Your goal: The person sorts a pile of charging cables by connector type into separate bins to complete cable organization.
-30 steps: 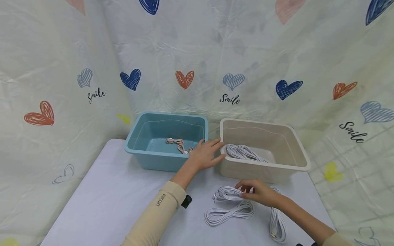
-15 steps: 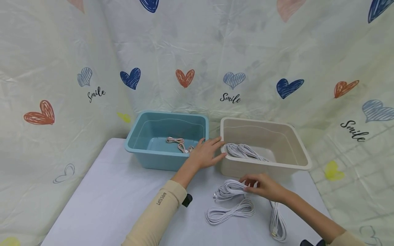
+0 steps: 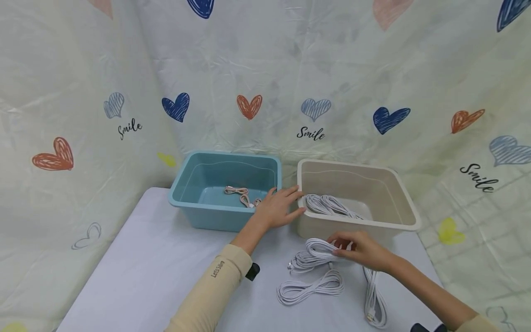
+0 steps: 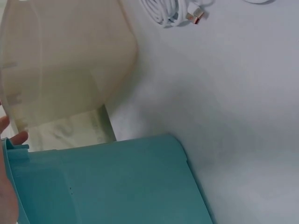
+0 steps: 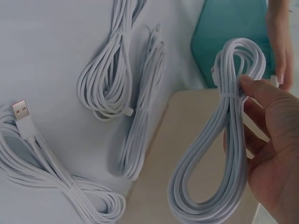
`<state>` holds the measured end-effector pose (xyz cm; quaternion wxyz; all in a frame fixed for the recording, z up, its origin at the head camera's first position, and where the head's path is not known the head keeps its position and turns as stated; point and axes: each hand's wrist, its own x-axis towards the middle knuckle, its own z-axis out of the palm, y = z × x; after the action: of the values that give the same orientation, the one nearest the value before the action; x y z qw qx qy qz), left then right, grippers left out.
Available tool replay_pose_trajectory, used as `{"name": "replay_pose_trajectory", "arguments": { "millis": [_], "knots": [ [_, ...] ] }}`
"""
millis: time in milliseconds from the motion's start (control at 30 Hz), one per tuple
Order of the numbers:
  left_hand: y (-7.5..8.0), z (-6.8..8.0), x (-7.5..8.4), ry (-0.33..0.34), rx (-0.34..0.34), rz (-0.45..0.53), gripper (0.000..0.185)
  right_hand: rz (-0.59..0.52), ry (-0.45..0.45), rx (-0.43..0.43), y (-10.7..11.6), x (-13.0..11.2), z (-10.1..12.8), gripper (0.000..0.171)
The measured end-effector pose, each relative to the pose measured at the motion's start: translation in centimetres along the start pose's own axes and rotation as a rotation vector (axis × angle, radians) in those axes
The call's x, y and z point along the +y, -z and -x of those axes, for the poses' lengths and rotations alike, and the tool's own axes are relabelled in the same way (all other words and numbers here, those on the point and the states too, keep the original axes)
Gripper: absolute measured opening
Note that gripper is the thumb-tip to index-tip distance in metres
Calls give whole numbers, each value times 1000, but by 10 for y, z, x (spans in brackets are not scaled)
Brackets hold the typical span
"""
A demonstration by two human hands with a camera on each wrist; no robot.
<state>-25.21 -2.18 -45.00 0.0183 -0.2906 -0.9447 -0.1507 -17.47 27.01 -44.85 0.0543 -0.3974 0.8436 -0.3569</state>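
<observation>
My right hand (image 3: 365,251) pinches a coiled white USB cable (image 5: 237,144) near its tied middle, thumb on one side and fingers on the other. It holds the cable above the table, in front of the beige bin (image 3: 356,224). Below it lies a second white cable (image 3: 302,263), partly covered in the head view. A third white cable (image 3: 310,288) rests nearer, and another coil (image 3: 375,302) with its plug showing lies to the right. My left hand (image 3: 277,208) spreads across the neighbouring rims of the blue bin (image 3: 215,216) and the beige bin, fingers extended.
Inside the beige bin, white coiled cables (image 3: 327,205) lie at the left end. Several small pinkish cables (image 3: 236,190) sit on the blue bin's floor. A white cloth covers the table (image 3: 145,276), and a heart-printed curtain (image 3: 257,55) hangs behind the bins.
My right hand has lifted the white cable and moved it slightly up and right, off the one beneath. The left hand has stayed on the rims.
</observation>
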Motion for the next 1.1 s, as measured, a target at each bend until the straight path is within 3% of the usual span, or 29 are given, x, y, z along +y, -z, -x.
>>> {"name": "replay_pose_trajectory", "arguments": {
  "millis": [633, 1100],
  "knots": [
    [2, 1, 1, -6, 4, 10, 58, 97, -2, 39, 40, -22, -3, 25],
    [2, 0, 2, 1, -11, 14, 58, 114, -46, 128, 95, -25, -20, 28]
  ]
}}
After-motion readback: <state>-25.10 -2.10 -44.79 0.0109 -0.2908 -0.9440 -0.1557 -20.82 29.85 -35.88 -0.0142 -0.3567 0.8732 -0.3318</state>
